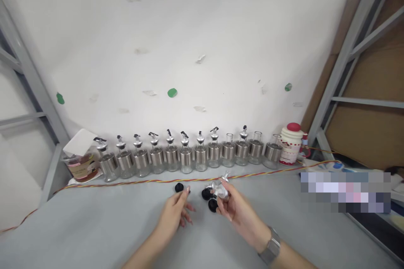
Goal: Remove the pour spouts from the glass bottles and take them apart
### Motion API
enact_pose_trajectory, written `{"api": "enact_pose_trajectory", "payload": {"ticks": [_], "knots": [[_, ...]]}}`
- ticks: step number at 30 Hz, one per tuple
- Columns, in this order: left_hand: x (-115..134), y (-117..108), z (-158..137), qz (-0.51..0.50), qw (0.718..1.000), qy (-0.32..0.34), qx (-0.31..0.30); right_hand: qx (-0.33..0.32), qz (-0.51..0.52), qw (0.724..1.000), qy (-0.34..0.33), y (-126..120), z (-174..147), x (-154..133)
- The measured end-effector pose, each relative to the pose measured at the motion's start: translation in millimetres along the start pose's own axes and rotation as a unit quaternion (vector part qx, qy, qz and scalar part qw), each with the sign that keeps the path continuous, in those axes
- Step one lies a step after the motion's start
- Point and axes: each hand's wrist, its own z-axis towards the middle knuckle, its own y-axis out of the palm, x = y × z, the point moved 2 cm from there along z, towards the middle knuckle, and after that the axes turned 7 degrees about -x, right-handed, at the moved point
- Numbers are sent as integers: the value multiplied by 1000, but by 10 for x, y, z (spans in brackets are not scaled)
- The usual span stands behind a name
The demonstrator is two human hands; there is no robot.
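My right hand, with a watch on its wrist, pinches a silver pourer spout just above the grey table. Beneath and beside it lie more pourer pieces with black bases, partly covered by my fingers. My left hand is held over the table, thumb and fingers apart, beside a black stopper. Behind both hands stands a row of glass oil bottles with steel sleeves. Most bottles carry a pourer spout; three toward the right, such as the end bottle, have bare necks.
A twisted red-and-yellow wire runs across the table before the bottles. A plastic tub stands at the left end, a cream jar with a red lid at the right. Metal frame posts flank the table against a white wall.
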Motion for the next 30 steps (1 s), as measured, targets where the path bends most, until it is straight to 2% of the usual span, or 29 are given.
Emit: {"api": "enact_pose_trajectory", "payload": {"ticks": [5,8,11,14,18,23,30], "knots": [[5,25,-43,6,1000,19,-4,19,-47,998,21,17,0,31],[94,59,-151,70,993,91,-34,20,-82,996,21,32,0,64],[159,145,-275,158,970,170,-68,-4,-112,994,11,35,8,135],[141,209,-330,219,951,208,-66,-26,-126,992,5,30,26,221],[78,219,-324,270,937,214,-48,-24,-131,991,5,21,57,267],[78,251,-354,308,919,236,-68,-15,-183,983,-9,-3,85,212],[36,283,-313,239,943,215,-81,-23,-148,989,4,-39,114,242]]}}
